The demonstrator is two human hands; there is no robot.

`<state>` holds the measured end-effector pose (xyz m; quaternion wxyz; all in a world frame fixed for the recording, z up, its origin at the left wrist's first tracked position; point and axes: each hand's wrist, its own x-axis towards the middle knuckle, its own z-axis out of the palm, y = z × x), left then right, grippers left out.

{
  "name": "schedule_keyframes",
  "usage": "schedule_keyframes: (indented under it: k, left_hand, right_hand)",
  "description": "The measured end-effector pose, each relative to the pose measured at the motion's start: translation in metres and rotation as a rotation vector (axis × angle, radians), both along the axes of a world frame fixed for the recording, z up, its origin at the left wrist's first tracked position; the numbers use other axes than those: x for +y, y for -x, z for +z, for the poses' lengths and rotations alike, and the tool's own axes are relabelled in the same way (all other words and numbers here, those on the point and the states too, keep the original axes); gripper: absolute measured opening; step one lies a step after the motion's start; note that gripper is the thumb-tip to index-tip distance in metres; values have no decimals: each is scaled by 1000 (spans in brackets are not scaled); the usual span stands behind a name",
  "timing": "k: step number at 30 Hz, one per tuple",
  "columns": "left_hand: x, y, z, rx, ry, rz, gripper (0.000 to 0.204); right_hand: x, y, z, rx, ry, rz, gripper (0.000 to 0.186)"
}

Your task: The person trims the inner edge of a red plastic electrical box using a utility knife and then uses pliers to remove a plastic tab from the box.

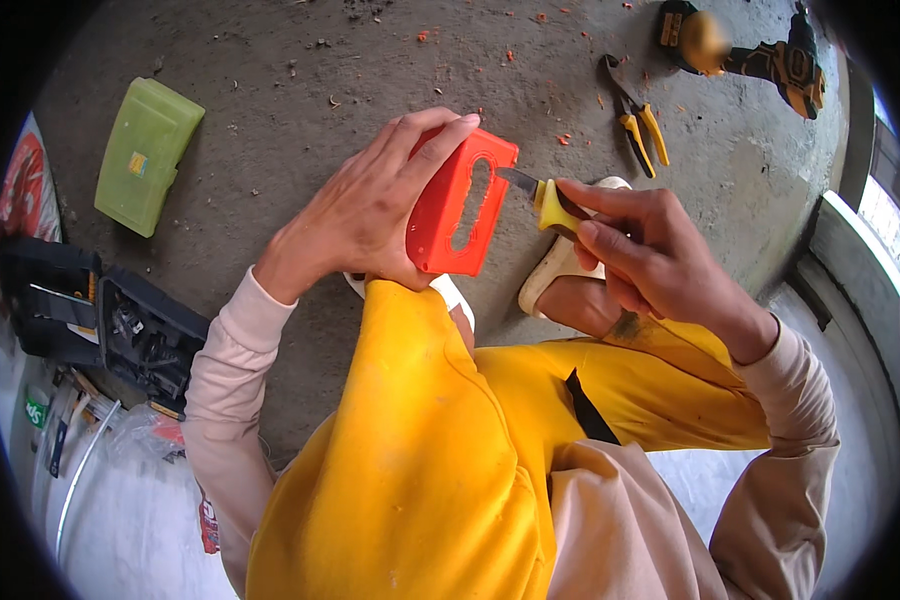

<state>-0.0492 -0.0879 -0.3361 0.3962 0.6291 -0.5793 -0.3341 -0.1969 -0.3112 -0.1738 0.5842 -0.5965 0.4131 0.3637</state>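
My left hand (pixel 375 195) grips an orange-red plastic box (pixel 433 222) from its left side, above my left knee. The face turned right has a long rounded slot with a ragged inner edge. In my right hand (pixel 660 255) is a small knife (pixel 552 208) with a yellow and dark handle. Its short blade points left, with the tip at or very near the box's face beside the slot. Whether the tip touches cannot be told. Part of the handle is hidden by my fingers.
Yellow-handled pliers (pixel 636 122) and a cordless drill (pixel 788 68) lie on the floor at the far right, with orange scraps around. A green plastic case (pixel 148 155) lies far left. An open black toolbox (pixel 150 335) and loose tools (pixel 65 425) are on my left.
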Motion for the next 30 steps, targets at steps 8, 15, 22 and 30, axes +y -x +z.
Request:
schedule_keyframes:
  k: [8, 15, 22, 30]
  left_hand:
    - [1, 2, -2, -7, 8, 2, 137]
    - [2, 1, -3, -2, 3, 5, 137]
    - [-2, 2, 1, -21, 10, 1, 136]
    - [0, 2, -1, -11, 22, 9, 135]
  right_hand:
    - [4, 15, -7, -161, 103, 203, 43]
    - [1, 4, -2, 48, -99, -115, 47]
    - [8, 13, -4, -219, 216, 305, 44]
    - [2, 4, 4, 32, 24, 8, 46]
